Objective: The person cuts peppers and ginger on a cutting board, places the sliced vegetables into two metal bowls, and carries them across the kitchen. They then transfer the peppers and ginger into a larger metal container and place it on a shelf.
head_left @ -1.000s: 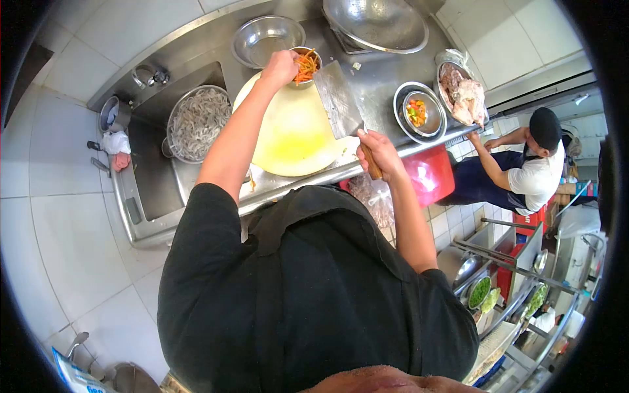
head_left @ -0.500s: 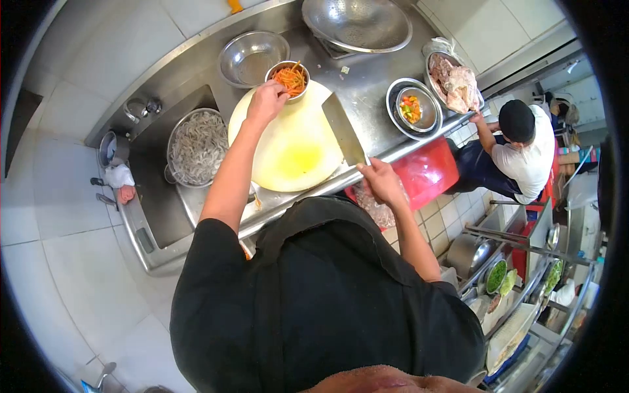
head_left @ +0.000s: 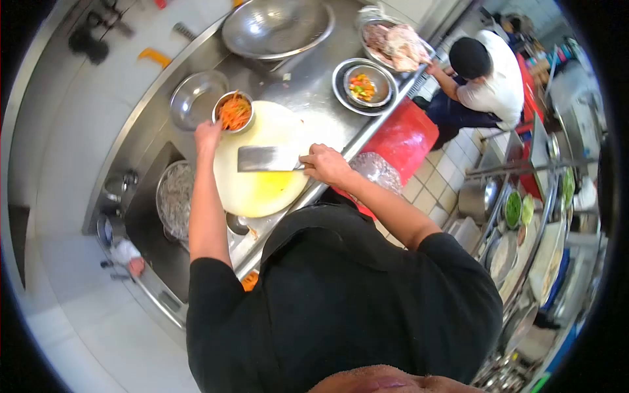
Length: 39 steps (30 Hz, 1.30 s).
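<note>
Overhead, a cook in a black top stands at a steel counter point(head_left: 314, 98), the right hand point(head_left: 325, 164) clenched around the handle of a broad cleaver point(head_left: 265, 158). The blade lies level, flat side up, across a round yellow cutting board point(head_left: 262, 193), pointing left. The cleaver looks heavy and rigid, with a keen edge. Its short handle, buried in the fist, is the only safe place to grip.

At the board's far-left edge, the left hand point(head_left: 208, 134) rests against the near side of a small steel bowl point(head_left: 230, 93) of shredded carrot point(head_left: 234, 112); whether the fingers grip it cannot be told. The bowl appears light, thin-walled and probably slick, so it is best taken by its rim. The shreds inside are soft and loose.

Just left of it sits an empty steel bowl point(head_left: 195, 97). Farther off are a large colander point(head_left: 275, 26) and, to the right, a dish of chopped vegetables point(head_left: 341, 75). At far right, a co-worker point(head_left: 488, 75) crouches by a red bin point(head_left: 401, 139).
</note>
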Available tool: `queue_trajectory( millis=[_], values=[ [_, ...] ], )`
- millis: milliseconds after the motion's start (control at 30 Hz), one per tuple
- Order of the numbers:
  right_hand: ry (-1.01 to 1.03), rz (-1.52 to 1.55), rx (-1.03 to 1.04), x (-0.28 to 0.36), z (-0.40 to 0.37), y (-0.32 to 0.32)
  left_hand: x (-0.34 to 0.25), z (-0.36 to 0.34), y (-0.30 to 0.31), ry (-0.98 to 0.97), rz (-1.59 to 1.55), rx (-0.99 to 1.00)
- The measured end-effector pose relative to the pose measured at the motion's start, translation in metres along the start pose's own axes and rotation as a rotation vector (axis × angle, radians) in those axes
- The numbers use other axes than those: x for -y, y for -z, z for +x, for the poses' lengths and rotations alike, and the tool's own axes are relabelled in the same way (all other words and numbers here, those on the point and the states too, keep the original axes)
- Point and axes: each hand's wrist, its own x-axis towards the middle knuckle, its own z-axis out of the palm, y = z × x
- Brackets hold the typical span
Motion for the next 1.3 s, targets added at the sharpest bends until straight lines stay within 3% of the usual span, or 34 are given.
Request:
queue_trajectory(
  millis=[33, 100, 133, 200, 233, 267, 300, 367, 467, 600, 733, 867, 967, 1067, 1133, 1200, 1300],
  values=[
    [0.028, 0.059, -0.027, -0.002, 0.003, 0.004, -0.009, -0.012, 0.006, 0.085, -0.182, 0.043],
    [-0.252, 0.150, -0.204, -0.043, 0.016, -0.015, 0.013, -0.004, -0.005, 0.101, -0.466, 0.050],
    [-0.385, 0.196, -0.290, -0.066, 0.024, -0.017, 0.012, -0.010, 0.000, 0.127, -0.482, 0.047],
    [-0.463, 0.523, -0.545, -0.116, 0.038, 0.016, 0.020, -0.022, 0.011, 0.155, -0.506, 0.030],
    [-0.599, 0.435, -0.739, -0.139, 0.044, 0.031, 0.031, -0.026, 0.016, 0.160, -0.510, 0.017],
    [-0.786, 0.327, -0.681, -0.182, 0.048, 0.037, 0.032, -0.038, 0.026, 0.147, -0.541, -0.021],
    [-1.060, 0.727, -0.495, -0.168, 0.048, 0.079, 0.030, -0.051, 0.040, 0.133, -0.573, -0.060],
    [-1.094, 1.088, -0.628, -0.196, 0.062, 0.082, 0.037, -0.070, 0.063, 0.146, -0.606, -0.134],
    [-0.959, 1.432, -0.703, -0.227, 0.073, 0.068, 0.035, -0.112, 0.098, 0.152, -0.562, -0.116],
    [-1.103, 1.455, -0.808, -0.223, 0.085, 0.058, 0.049, -0.151, 0.119, 0.119, -0.405, -0.093],
    [-1.116, 1.370, -1.030, -0.228, 0.093, 0.053, 0.077, -0.181, 0.106, 0.089, -0.389, -0.064],
    [-0.972, 1.390, -0.951, -0.197, 0.061, 0.077, 0.068, -0.214, 0.086, -0.004, -0.299, 0.008],
    [-0.801, 1.501, -0.985, -0.150, 0.005, 0.089, 0.026, -0.249, 0.067, -0.011, -0.304, 0.096],
    [-0.583, 1.655, -0.924, -0.114, -0.088, 0.077, 0.003, -0.278, 0.033, -0.009, -0.304, 0.243],
    [-0.567, 1.704, -0.804, -0.109, -0.164, 0.053, -0.014, -0.296, 0.003, -0.006, -0.360, 0.377],
    [-0.660, 1.692, -0.788, -0.094, -0.242, 0.032, -0.031, -0.318, -0.031, -0.002, -0.357, 0.497],
    [-0.956, 1.631, -0.862, -0.089, -0.367, -0.010, -0.074, -0.364, -0.082, 0.043, -0.378, 0.612]
  ],
)
